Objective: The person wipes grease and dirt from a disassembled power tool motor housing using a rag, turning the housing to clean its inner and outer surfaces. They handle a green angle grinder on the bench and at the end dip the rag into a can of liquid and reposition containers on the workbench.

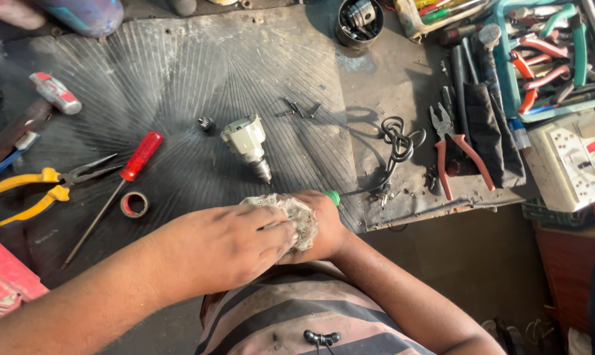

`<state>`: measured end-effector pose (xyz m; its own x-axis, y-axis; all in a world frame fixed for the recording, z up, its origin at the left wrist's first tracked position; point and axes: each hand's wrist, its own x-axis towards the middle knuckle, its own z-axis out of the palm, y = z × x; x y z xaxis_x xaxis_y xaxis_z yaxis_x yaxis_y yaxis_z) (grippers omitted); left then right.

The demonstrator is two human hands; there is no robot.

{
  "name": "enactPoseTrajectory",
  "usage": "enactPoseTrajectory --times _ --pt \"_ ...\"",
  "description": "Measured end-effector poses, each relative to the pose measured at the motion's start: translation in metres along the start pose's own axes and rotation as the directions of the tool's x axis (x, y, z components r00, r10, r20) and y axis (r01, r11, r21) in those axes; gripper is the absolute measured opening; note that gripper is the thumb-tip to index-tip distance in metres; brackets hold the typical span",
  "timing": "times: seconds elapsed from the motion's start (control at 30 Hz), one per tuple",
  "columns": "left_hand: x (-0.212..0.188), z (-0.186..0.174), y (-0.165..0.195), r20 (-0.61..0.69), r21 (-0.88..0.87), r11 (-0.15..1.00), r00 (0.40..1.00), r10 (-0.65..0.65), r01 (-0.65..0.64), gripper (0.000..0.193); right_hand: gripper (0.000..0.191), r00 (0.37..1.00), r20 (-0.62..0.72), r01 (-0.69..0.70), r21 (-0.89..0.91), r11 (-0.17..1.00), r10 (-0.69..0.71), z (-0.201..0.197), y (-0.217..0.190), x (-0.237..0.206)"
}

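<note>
Both hands meet at the near edge of the worktop point(402, 85), over the ribbed black mat point(179, 79). Left hand point(228, 246) lies fingers curled, pressing a grimy grey rag point(291, 213) against the right hand point(323, 230). Right hand closed around a tool with a green handle end point(334, 197) poking out beyond the knuckles; rest of the tool hidden by rag and fingers, so its kind cannot be told.

Landmark: the white motor part point(247, 143) with a metal shaft, lying on the mat just beyond the hands.
- Small dark gear point(206, 123) just left of the motor part.
- A few dark screws point(300, 108) just right of it, farther back.
- Red-handled screwdriver point(123, 181) to its left, with a roll of red tape point(134, 204) near the shaft.
- Yellow-handled long-nose pliers point(41, 187) farther left.
- Coiled black cable point(397, 141) to its right, off the mat.
- Red-handled pliers point(456, 154) beyond the cable.
- White socket board point(570, 161) far right.
</note>
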<state>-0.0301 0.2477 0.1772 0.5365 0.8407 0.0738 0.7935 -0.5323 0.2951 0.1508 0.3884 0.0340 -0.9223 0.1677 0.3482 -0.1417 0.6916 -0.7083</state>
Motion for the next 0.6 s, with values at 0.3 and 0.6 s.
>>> enactPoseTrajectory --times 0.3,0.6 --pt "-0.016 0.012 -0.008 -0.177 0.095 0.995 0.983 0.045 -0.029 0.033 0.088 0.997 -0.067 0.032 -0.133 0.991 -0.041 0.003 -0.009 0.009" --pt "0.005 0.029 0.048 -0.171 0.418 0.796 0.898 -0.405 0.438 0.038 0.076 0.996 -0.087 0.012 -0.106 0.994 -0.021 0.000 -0.019 0.016"
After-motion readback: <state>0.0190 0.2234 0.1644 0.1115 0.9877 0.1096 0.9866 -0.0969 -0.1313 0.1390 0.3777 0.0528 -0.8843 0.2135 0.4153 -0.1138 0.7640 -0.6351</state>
